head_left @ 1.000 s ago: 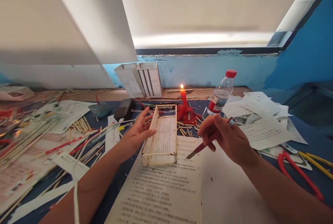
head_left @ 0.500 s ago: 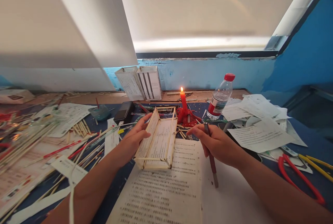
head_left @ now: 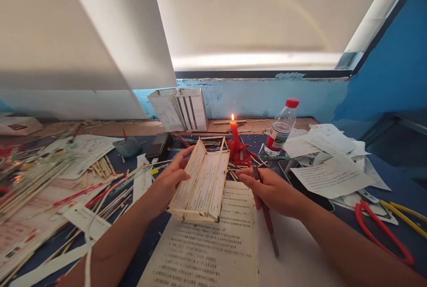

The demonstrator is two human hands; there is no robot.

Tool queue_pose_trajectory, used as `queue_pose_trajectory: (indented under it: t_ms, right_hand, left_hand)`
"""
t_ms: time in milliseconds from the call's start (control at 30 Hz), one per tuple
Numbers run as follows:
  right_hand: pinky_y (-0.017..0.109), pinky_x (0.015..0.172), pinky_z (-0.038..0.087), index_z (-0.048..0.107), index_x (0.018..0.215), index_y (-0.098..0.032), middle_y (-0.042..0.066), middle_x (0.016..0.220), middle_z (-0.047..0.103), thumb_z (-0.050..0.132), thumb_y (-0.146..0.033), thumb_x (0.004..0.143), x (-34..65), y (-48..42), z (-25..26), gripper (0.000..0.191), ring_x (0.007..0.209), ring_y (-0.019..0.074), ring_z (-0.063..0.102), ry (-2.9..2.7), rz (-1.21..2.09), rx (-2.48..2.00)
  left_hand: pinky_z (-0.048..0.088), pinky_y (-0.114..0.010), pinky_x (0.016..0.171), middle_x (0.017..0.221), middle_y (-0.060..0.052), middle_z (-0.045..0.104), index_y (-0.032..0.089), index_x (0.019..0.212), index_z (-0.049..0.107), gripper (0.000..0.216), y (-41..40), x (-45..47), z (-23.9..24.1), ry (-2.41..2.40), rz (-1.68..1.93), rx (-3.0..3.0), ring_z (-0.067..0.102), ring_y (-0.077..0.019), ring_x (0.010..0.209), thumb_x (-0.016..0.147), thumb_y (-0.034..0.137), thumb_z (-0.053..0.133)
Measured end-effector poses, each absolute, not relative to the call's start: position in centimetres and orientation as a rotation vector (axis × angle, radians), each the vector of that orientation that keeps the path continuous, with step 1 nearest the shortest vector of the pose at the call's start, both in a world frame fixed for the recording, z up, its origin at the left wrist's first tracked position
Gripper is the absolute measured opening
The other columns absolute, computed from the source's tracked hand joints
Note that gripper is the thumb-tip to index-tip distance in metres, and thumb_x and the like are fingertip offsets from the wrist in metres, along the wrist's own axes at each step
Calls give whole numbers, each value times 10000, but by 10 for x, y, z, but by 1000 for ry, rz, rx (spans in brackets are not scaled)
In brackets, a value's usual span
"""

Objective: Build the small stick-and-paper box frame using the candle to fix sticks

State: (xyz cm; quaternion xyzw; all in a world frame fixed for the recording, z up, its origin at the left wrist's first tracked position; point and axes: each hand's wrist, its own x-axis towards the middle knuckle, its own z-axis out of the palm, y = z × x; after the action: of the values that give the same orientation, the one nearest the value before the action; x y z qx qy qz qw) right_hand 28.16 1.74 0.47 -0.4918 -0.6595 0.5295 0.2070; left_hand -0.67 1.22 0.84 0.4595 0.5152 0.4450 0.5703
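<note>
My left hand (head_left: 171,179) is closed on the left side of an open box frame (head_left: 203,182), made of thin wooden sticks and lined with printed paper. The box is tilted above a printed sheet (head_left: 207,251). Between the fingers of my right hand (head_left: 271,189) is a slim tool with a dark red handle (head_left: 267,220); its flat grey end points down toward the white paper, and its exact kind is unclear. My right fingertips are near the right side of the box, apart from it. Just beyond, a lit red candle (head_left: 234,133) stands in melted wax (head_left: 245,155).
A water bottle (head_left: 282,129) stands right of the candle, beside loose papers (head_left: 333,171) and a dark phone (head_left: 310,187). Red-handled scissors (head_left: 376,229) lie far right. Two paper-covered boxes (head_left: 191,111) stand at the back. Sticks and scraps (head_left: 103,167) crowd the left.
The near end of the box has dipped slightly toward me. My right hand has shifted a little left and down, closer to the box, with the tool still in its fingers.
</note>
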Motion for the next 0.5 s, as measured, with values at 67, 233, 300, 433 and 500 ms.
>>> queue_pose_trajectory:
  t_ms: [67, 233, 300, 433, 500]
  right_hand:
    - [283, 600, 460, 630, 1401, -200, -21, 561, 655, 562, -543, 1039, 282, 17, 4, 504, 616, 182, 638, -1827, 1515, -1371]
    - [261, 547, 455, 653, 1402, -220, 1, 583, 678, 587, -521, 1034, 282, 16, 4, 480, 589, 168, 635, -1835, 1518, -1386]
    - [258, 549, 464, 669, 1375, -220, 5, 587, 684, 600, -502, 1032, 282, 16, 6, 449, 603, 172, 650, -1832, 1502, -1401]
    - [248, 549, 462, 679, 1346, -232, -2, 590, 681, 599, -486, 1035, 280, 15, 10, 409, 605, 168, 640, -1840, 1493, -1437]
    - [246, 550, 460, 689, 1320, -220, -3, 586, 673, 601, -484, 1034, 279, 15, 11, 398, 599, 165, 628, -1848, 1481, -1443]
  left_hand:
    - [568, -335, 693, 1257, -61, 691, 316, 1529, 440, 800, 12, -8, 8, 1150, 1038, 1060, 723, -292, 965, 751, 200, 585]
    - [576, -287, 740, 1269, -49, 727, 311, 1450, 543, 718, 10, -9, 6, 960, 997, 971, 722, -234, 959, 756, 150, 630]
    - [586, -286, 780, 1289, -44, 735, 321, 1413, 592, 665, 9, -8, 5, 925, 990, 943, 723, -238, 1023, 773, 156, 665]
    - [597, -278, 783, 1398, -44, 700, 318, 1363, 651, 525, 8, -8, 4, 980, 1024, 932, 728, -240, 1067, 849, 279, 751]
    - [603, -277, 784, 1462, -50, 667, 303, 1327, 677, 477, 8, -7, 5, 1029, 1037, 938, 731, -246, 1095, 861, 340, 775]
